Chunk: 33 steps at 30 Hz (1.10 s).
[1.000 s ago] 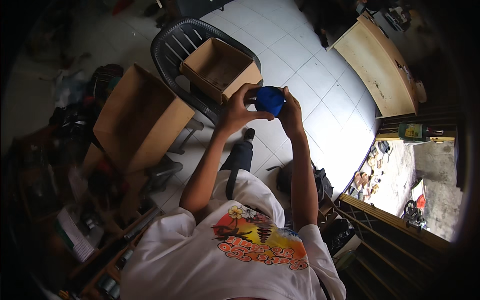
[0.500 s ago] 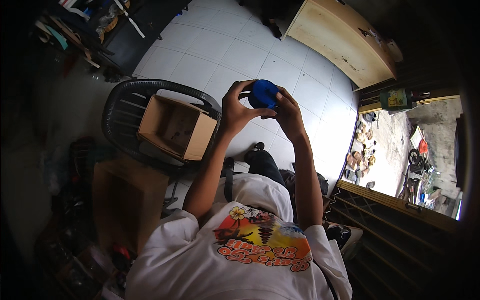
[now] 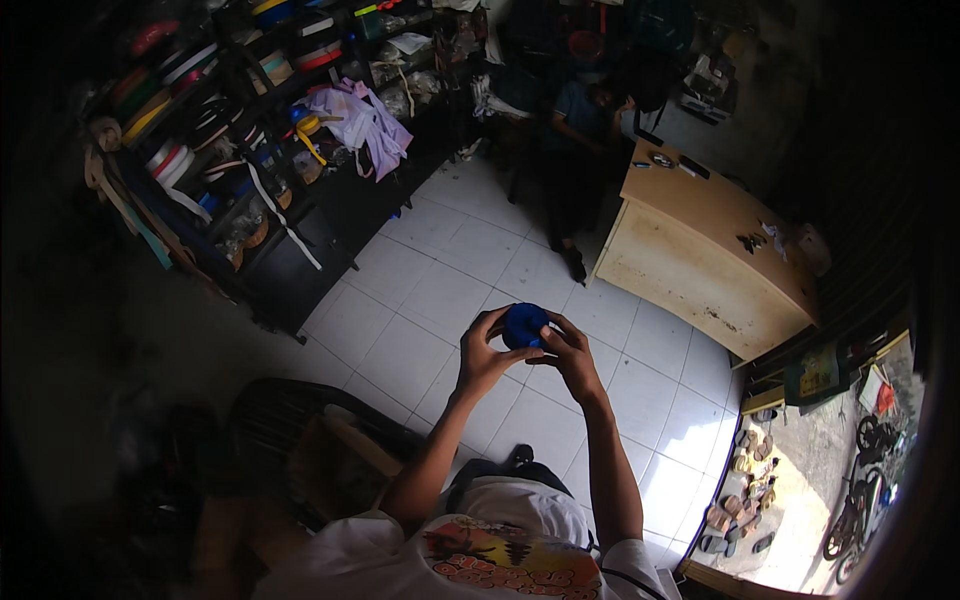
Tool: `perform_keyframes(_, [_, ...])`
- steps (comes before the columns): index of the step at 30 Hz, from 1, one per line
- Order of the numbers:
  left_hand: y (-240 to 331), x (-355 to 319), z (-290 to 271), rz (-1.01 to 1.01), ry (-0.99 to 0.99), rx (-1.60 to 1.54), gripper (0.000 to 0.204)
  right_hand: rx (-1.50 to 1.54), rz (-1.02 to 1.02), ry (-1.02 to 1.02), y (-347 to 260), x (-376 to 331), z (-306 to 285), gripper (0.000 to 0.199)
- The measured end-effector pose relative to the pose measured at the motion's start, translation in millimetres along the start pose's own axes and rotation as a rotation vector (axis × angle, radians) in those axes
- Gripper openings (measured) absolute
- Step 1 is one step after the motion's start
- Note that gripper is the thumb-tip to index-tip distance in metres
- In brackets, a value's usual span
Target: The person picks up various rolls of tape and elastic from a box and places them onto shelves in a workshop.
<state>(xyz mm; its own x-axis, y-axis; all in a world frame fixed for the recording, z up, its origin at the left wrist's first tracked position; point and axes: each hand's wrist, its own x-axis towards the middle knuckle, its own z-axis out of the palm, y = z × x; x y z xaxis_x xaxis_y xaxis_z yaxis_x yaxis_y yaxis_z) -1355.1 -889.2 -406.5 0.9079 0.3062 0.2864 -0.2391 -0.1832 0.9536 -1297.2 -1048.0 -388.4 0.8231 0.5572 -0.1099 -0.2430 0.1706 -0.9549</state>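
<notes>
Blue round piece (image 3: 525,327), one: held in the air before the person, above the tiled floor (image 3: 450,240). Whether lid, cup or spool, too dark to tell.

Left hand (image 3: 485,350), bare: curled about the piece's left side, fingers at the far left edge, thumb reaching under the near edge. A gap shows between palm and piece.

Right hand (image 3: 570,352), bare: at the right side, its thumb laid on the near right of the round face. Fingertips beneath: hidden.

Grip: both hands clamped on the blue piece, one from each side; how firmly, cannot tell.

Handling, as judged: a light, even press from the two sides should suit a piece this small. The left hand best serves as steady cradle, the right thumb as the guide. Fingers set at the rim would leave the face open to view. Pressing with the right thumb alone could tip it out of the left hand's loose curve. With only floor underneath, one hand should be secure before the other shifts.

Surroundings: black plastic chair (image 3: 262,400), near left, with open cardboard box (image 3: 375,440); black shelf unit (image 3: 300,285), far left, carrying rolls of strapping (image 3: 170,165); wooden counter (image 3: 660,265), far right, well apart from the hands.
</notes>
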Motion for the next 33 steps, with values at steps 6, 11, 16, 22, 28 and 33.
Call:
perform_keyframes(6, [-34, 111, -32, -0.089, 0.189, -0.175, 0.062, -0.059, 0.023, -0.263, -26, 148, -3, 0.063])
perform_keyframes(11, [-82, 192, -63, -0.137, 0.337, -0.275, 0.052, -0.082, 0.009, -0.452, -15, 288, 11, 0.060])
perform_keyframes(16, [-110, 337, -96, -0.060, 0.393, -0.228, 0.053, -0.129, 0.021, -0.547, -42, 452, 18, 0.061])
perform_keyframes(22, [-139, 500, -92, -0.054, 0.223, -0.283, 0.049, -0.040, -0.088, -0.389, -79, 589, -23, 0.053])
perform_keyframes(28, [-197, 664, -45, -0.081, 0.070, -0.250, 0.046, -0.127, -0.256, -0.161, -98, 718, -108, 0.050])
perform_keyframes(33, [-229, 792, -25, -0.085, 0.102, -0.208, 0.048, -0.162, -0.197, -0.170, -123, 846, -152, 0.051])
